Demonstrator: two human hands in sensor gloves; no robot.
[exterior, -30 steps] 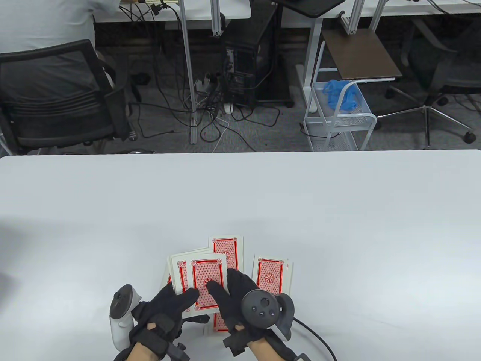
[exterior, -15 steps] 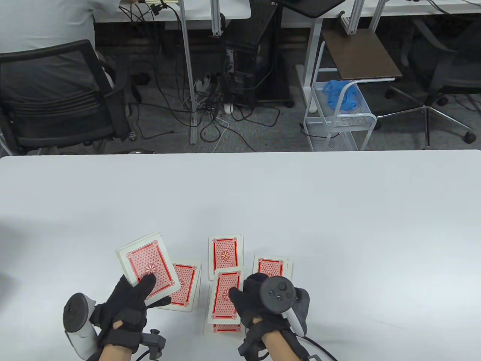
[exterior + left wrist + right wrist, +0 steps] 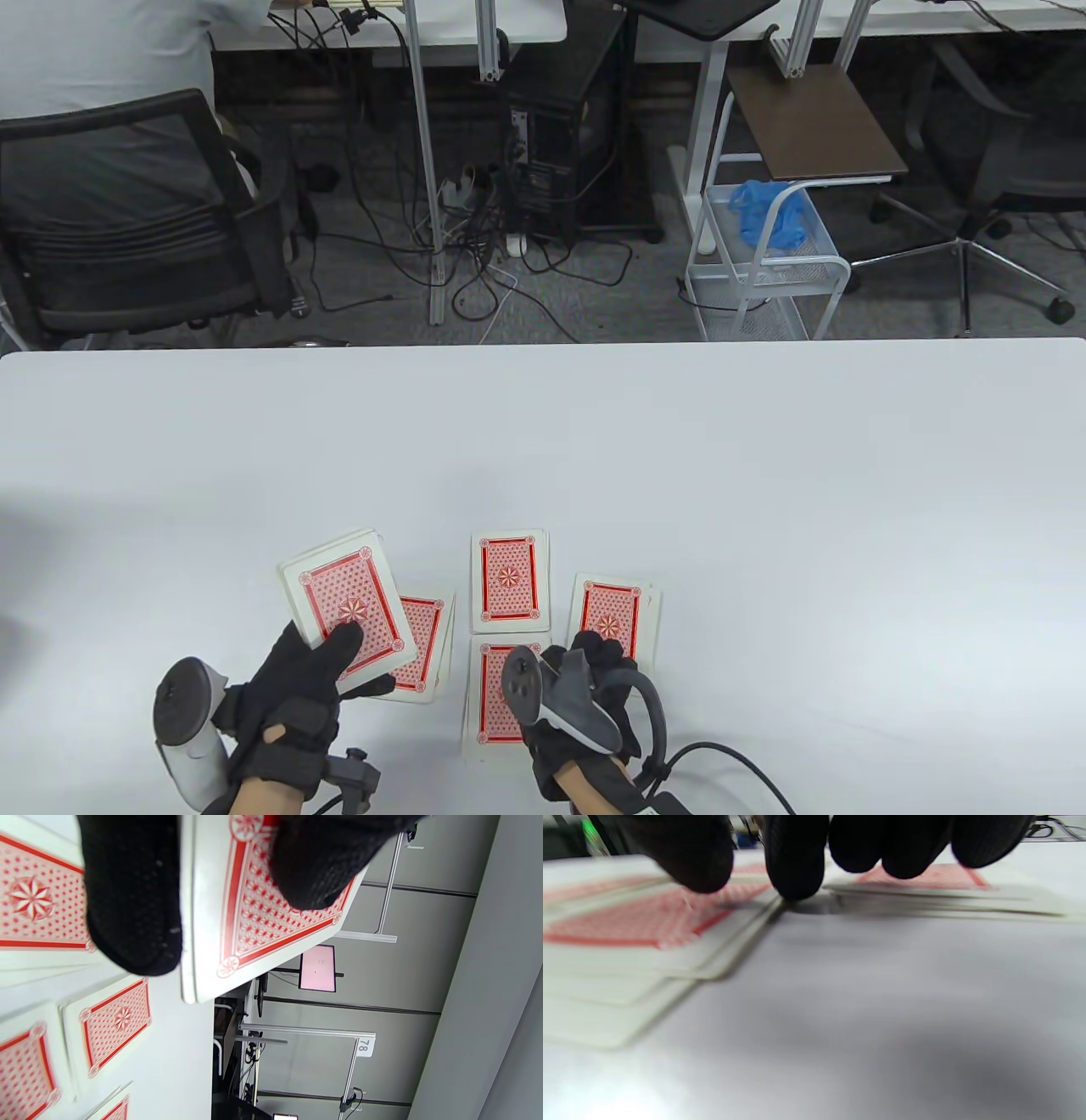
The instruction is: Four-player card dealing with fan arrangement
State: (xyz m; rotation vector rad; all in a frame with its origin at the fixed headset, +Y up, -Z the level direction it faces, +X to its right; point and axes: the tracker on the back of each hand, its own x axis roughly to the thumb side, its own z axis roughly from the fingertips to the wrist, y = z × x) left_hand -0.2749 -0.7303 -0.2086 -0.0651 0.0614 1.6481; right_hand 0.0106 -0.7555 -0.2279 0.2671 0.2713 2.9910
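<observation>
Left hand: [image 3: 293, 692] black knit glove, thumb on top and fingers beneath, gripping the deck [image 3: 348, 611], a thick red-backed stack with white borders, lifted near the table's front edge.
Left pile: [image 3: 422, 649] flat cards partly under the deck.
Middle piles: far pile [image 3: 509, 584] squared; near pile [image 3: 488, 700] close to the front edge, slightly spread.
Right hand: [image 3: 590, 679] gloved fingers curled down, tips at the near pile's right edge; whether it pinches a card cannot be told.
Right pile: [image 3: 615, 615] partly hidden behind the right hand.
Table: [image 3: 764, 509] smooth, white.
Room: black mesh chair [image 3: 127, 221], tangled cables [image 3: 475, 255], white wire cart [image 3: 764, 263].
</observation>
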